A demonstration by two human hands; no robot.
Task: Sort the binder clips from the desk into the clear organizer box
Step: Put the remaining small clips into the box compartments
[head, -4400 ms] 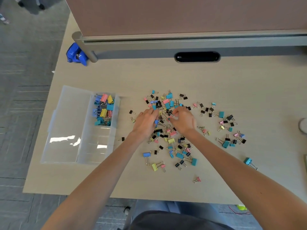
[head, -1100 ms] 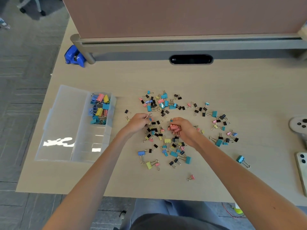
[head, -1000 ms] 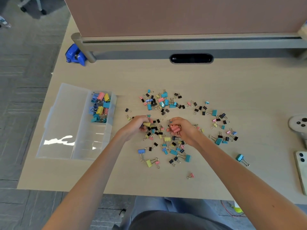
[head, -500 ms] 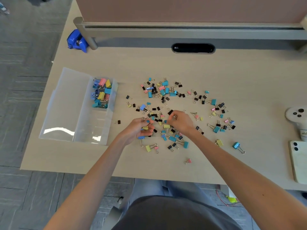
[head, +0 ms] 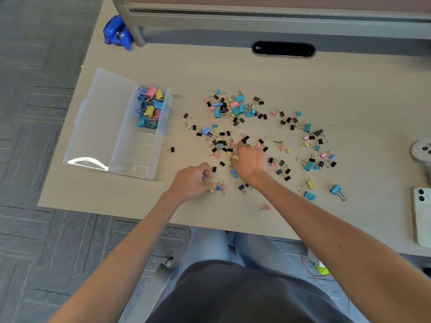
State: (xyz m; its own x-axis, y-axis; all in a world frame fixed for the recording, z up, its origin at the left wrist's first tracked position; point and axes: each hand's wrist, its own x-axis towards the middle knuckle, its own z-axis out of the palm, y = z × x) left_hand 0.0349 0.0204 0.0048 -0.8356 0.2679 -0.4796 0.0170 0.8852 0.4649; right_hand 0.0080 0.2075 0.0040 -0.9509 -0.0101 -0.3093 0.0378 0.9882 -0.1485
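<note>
Nearest the edge of the desk point(head: 105, 192), the left hand point(head: 192, 181) has its fingers point(head: 203, 169) curled round a few small clips point(head: 218, 187). Just past it, the right hand point(head: 249, 163) digs into the loose clips point(head: 233, 110) spread over the middle. Its fingers are bent down, but I cannot tell if they hold any. Best to pinch only a few, hold tight, then drop them in the box point(head: 140, 157) at the far left, where bigger clips point(head: 149, 108) fill the back part.
</note>
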